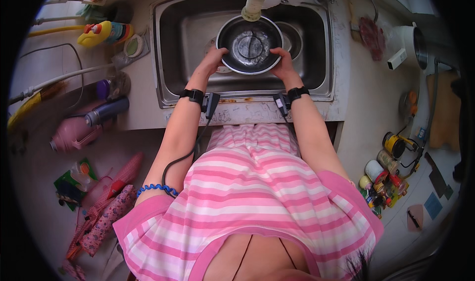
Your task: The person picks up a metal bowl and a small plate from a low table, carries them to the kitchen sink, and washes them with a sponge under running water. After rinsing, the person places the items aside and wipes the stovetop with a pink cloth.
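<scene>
A round metal bowl point(249, 64) with some water in it is held over the stainless steel sink point(174, 69). My left hand point(214, 60) grips its left rim, thumb over the edge. On the opposite side my right hand point(284, 62) holds the rim in the same way. The faucet's hose-like spout point(253, 10) hangs over the bowl's far edge. Behind the bowl on the right, another metal bowl point(295, 40) sits in the sink. Part of a patterned plate point(223, 70) shows beneath the held bowl, mostly hidden by it.
Left of the sink lie a yellow detergent bottle point(100, 34) and a round container point(133, 46). A white pot point(406, 40) and a red mesh bundle point(371, 38) are on the right. Farther right are several condiment jars point(375, 170) and a cleaver point(438, 179).
</scene>
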A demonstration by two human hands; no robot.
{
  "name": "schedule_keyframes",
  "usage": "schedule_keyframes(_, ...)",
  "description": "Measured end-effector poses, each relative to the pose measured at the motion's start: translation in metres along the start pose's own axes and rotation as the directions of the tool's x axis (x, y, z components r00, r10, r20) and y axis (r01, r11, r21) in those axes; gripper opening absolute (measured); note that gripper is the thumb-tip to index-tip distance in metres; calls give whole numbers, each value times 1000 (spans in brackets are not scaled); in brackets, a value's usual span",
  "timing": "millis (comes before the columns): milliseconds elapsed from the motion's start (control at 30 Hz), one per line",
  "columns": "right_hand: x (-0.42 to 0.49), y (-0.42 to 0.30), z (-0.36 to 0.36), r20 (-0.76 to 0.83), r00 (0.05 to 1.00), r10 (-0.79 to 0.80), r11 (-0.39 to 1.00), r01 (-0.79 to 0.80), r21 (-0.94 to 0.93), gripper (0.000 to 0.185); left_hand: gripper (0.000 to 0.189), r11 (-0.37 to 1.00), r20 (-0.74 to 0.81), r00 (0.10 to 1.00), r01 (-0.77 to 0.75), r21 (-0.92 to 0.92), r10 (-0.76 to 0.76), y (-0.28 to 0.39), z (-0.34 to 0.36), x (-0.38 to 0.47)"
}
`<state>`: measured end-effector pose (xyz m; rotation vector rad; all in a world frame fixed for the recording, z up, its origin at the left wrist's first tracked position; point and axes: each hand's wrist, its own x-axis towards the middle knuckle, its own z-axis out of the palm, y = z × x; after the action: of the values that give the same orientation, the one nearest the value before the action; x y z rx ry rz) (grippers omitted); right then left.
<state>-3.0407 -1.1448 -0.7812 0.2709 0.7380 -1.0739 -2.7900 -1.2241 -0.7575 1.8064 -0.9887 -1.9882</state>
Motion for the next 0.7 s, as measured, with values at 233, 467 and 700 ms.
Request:
schedule_keyframes(233,-17,9,12,-227,934,-275,617,-9,-787,45,65,867,-458,832,-54,496,314,-65,68,24)
schedule_keyframes(467,2,56,25,216,761,-611,26,292,-956,65,81,835,49,955,-229,-499,292,-32,90,-9)
schedule_keyframes(700,5,74,45,354,897,-264,282,423,-861,75,29,846,-97,923,-380,-373,371,-23,50,-24)
